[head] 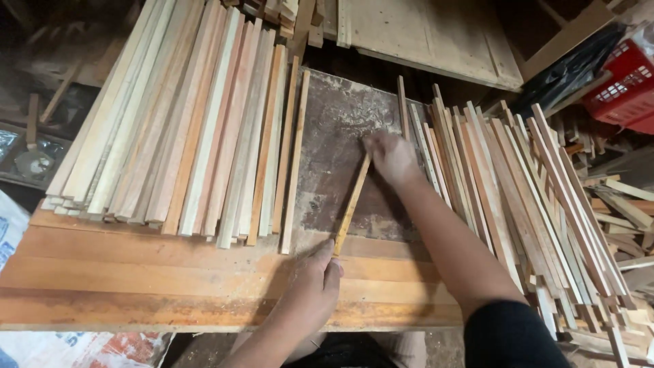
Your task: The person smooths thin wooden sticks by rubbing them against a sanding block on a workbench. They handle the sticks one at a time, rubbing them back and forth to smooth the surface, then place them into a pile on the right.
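Head view looks down on a wooden worktop (136,272) across the lower half of the frame. At centre lies one thin wood strip (351,208), each end pinched by one of the hands: the left hand (317,276) closed on its near end at lower centre, the right hand (390,158) closed on the far end (slightly blurred). A neat stack of strips (197,116) fills the upper left; a looser pile of strips (524,197) fans out at right beside a red crate (623,85).
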